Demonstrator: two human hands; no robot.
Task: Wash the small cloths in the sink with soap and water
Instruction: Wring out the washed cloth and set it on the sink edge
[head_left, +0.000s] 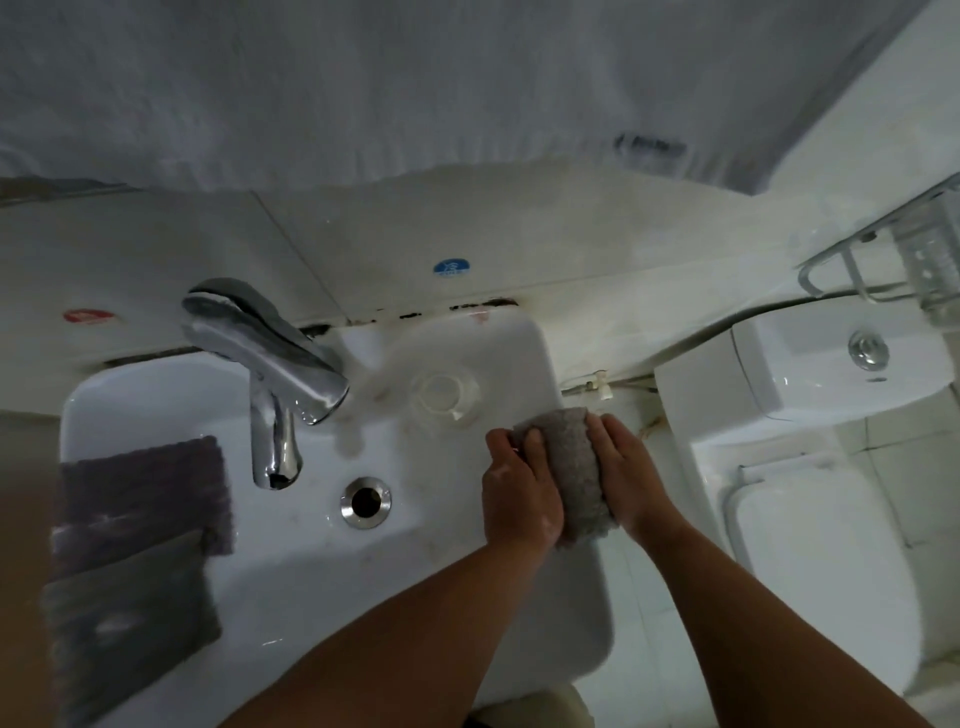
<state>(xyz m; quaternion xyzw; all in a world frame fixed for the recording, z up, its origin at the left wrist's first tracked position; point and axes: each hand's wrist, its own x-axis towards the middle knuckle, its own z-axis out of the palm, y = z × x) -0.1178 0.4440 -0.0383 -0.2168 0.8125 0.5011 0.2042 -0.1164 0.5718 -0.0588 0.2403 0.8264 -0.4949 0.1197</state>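
A small grey-brown cloth (576, 473) is squeezed between my two hands over the right rim of the white sink (291, 587). My left hand (519, 493) grips its left side with fingers curled over the top edge. My right hand (631, 478) presses flat against its right side, fingers straight. Two dark grey cloths lie on the sink's left rim, one (150, 488) behind the other (124, 618). The chrome tap (270, 374) stands at the back left, and no water stream shows. The drain (365, 502) is open.
A clear soap dish (441, 395) sits on the sink's back ledge. A white toilet (831, 499) with its cistern stands to the right. A metal wall rack (909, 260) hangs at the upper right. A large pale towel (415, 88) hangs across the top.
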